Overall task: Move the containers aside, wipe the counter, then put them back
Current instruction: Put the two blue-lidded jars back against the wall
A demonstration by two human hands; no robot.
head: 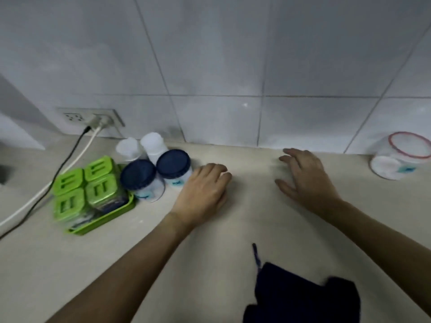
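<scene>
Two clear jars with dark blue lids (138, 174) (173, 163) stand on the beige counter (93, 252) left of centre, with two white-lidded jars (152, 143) behind them near the wall. A green tray (109, 216) to their left carries several green-lidded boxes (81, 187). Far right stands a red-rimmed clear jar (401, 157). My left hand (201, 194) rests just right of the blue-lidded jars, fingers curled, holding nothing. My right hand (303, 178) hovers open over the counter. A dark blue cloth (303, 297) lies at the front.
White tiled wall runs along the back. A wall socket (93, 117) at the left has plugs in it, and a black and a white cable (46, 190) trail across the counter's left part. A dark sink edge shows at the far left.
</scene>
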